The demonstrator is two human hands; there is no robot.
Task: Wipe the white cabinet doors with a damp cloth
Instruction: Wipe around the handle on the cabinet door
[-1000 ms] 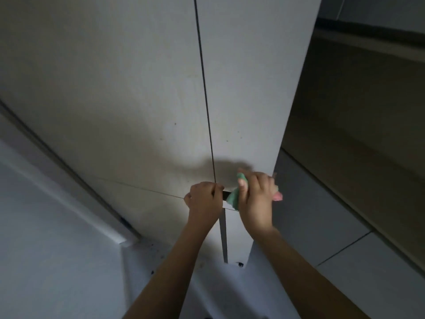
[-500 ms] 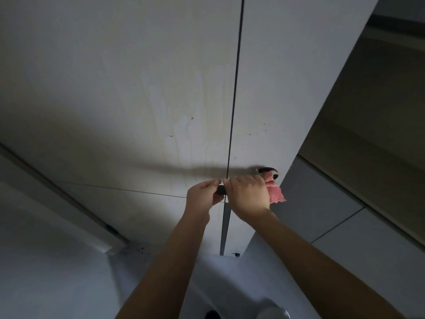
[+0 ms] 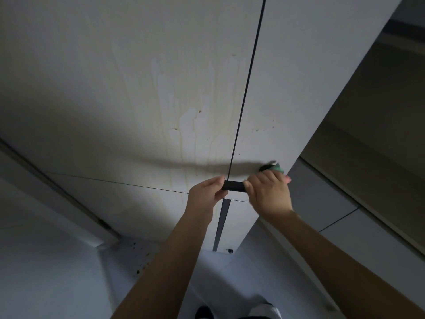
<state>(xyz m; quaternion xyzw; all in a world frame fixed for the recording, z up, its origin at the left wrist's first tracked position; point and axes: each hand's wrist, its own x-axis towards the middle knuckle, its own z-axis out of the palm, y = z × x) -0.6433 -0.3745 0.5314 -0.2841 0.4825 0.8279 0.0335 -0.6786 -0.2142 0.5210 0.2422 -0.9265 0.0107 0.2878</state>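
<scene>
Two tall white cabinet doors fill the view, the left door [image 3: 138, 88] streaked with pale drip marks and brown specks, the right door [image 3: 299, 77] narrower. A thin dark gap runs between them. My left hand [image 3: 205, 194] grips the left end of a black handle [image 3: 233, 185] at the doors' lower edge. My right hand [image 3: 269, 194] holds a green and pink cloth [image 3: 279, 168] and presses it against the right door's lower corner. Most of the cloth is hidden under my fingers.
Lower cabinet doors [image 3: 128, 203] continue below the seam. A grey tiled wall [image 3: 333, 203] stands to the right and a white door frame [image 3: 57, 192] to the left. Pale floor [image 3: 218, 272] and my feet lie below.
My view has tilted and drawn closer, showing more of the stained door. My right hand slid the cloth right along the right door's lower edge; my left hand stayed on the handle.
</scene>
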